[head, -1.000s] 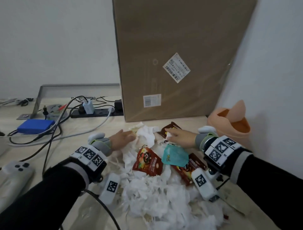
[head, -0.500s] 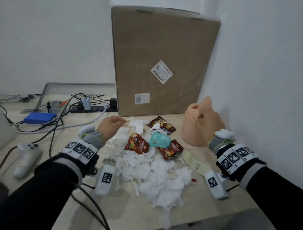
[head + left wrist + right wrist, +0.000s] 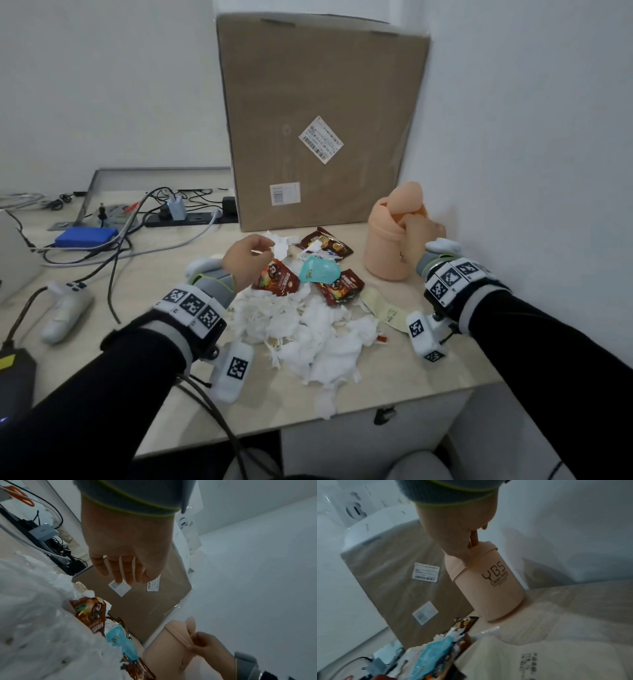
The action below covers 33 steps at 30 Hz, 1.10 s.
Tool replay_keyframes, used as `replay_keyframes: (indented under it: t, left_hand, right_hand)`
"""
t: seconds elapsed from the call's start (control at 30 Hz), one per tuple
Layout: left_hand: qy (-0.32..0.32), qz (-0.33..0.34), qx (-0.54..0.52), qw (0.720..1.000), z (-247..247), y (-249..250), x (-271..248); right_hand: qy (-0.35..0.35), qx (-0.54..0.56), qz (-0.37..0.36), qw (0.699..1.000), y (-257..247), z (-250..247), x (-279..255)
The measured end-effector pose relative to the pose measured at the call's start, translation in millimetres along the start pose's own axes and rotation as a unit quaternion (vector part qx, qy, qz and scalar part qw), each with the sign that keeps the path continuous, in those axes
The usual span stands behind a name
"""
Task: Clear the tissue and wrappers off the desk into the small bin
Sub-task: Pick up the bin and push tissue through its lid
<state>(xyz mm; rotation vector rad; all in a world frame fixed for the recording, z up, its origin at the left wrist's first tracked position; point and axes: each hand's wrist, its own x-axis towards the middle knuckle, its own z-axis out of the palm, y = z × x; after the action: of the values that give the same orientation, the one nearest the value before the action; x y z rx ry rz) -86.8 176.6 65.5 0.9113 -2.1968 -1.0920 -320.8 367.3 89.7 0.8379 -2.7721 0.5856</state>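
Your right hand (image 3: 419,228) is at the top of the small peach plastic bin (image 3: 387,253), which stands upright on the pale worktop (image 3: 394,387) near the wall — fingers curled over the rim and pinching the edge of its swing lid (image 3: 406,197), which stands tilted up. The right wrist view shows that grip clamped on the lid's edge, the bin's black lettering facing the camera. Your left hand (image 3: 245,262) hovers over the far side of the litter, its grip apart: fingers relaxed and holding nothing, as the left wrist view shows. The heap of torn white tissue (image 3: 308,329) lies between your two wrists. At its far edge lie the red-brown snack wrappers (image 3: 277,282) and a crumpled light-blue wrapper (image 3: 320,270), all left of the bin. A tall brown cardboard box (image 3: 318,120) stands behind everything.
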Motion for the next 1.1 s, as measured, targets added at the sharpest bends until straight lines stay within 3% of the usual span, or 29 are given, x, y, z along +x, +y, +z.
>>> replay_keyframes:
  t: [0.13,0.3,0.5,0.7,0.93,1.03,1.1]
  left_hand:
    - [-0.015,0.052,0.037,0.998,14,10,-5]
    - [-0.058,0.098,0.080,0.990,40,28,-12]
    - [-0.046,0.107,-0.050,0.992,59,40,-18]
    - [-0.023,0.137,-0.120,0.983,56,51,-21]
    - [0.038,0.139,-0.139,0.980,48,61,-27]
    - [0.086,0.124,-0.136,0.979,39,52,-19]
    - [0.119,0.114,-0.136,0.977,32,48,-16]
  right_hand:
    - [0.032,0.041,-0.017,0.999,-19,-19,-17]
    - [0.083,0.079,-0.157,0.981,-53,-46,-45]
    - [0.049,0.169,-0.227,0.958,-76,-55,-73]
    - [0.045,0.218,-0.228,0.948,-79,-62,-81]
    - [0.092,0.241,-0.294,0.920,-72,-62,-87]
    - [0.136,0.235,-0.265,0.925,-54,-54,-90]
    - [0.102,0.223,-0.215,0.945,-38,-45,-92]
